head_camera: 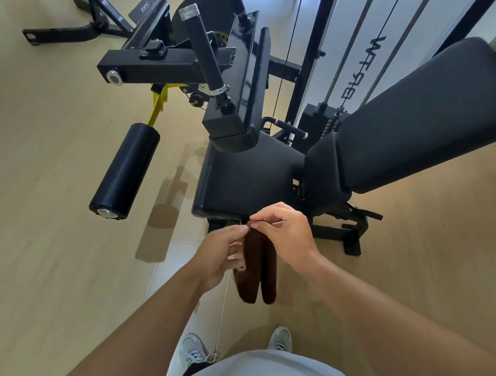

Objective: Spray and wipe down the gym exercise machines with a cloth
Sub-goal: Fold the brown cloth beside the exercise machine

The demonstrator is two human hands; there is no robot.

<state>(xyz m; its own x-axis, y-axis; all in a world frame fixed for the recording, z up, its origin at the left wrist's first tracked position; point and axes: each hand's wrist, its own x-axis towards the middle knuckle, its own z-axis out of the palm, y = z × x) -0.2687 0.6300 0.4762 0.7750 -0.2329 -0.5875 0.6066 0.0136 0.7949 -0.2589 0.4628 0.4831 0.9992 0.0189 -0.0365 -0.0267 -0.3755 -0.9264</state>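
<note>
Beside the machine's black seat pad (239, 176), we are pinching a hanging brown cloth (255, 267) with left hand (220, 256) and right hand (286, 233).

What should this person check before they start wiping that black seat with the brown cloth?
1. Cloth in hand: ok. The left hand and right hand both pinch the top edge of the brown cloth.
2. Cloth opened out: not ok. It hangs folded in two lobes.
3. Seat within reach: ok, it seems. The seat pad lies just beyond the hands.
4. Seat surface free: ok. Nothing lies on the bare pad, though the arm pad hangs over its far end.
5. Spray bottle ready: cannot tell. None is in view.
6. Seat already sprayed: cannot tell. No wetness shows on it.
</note>
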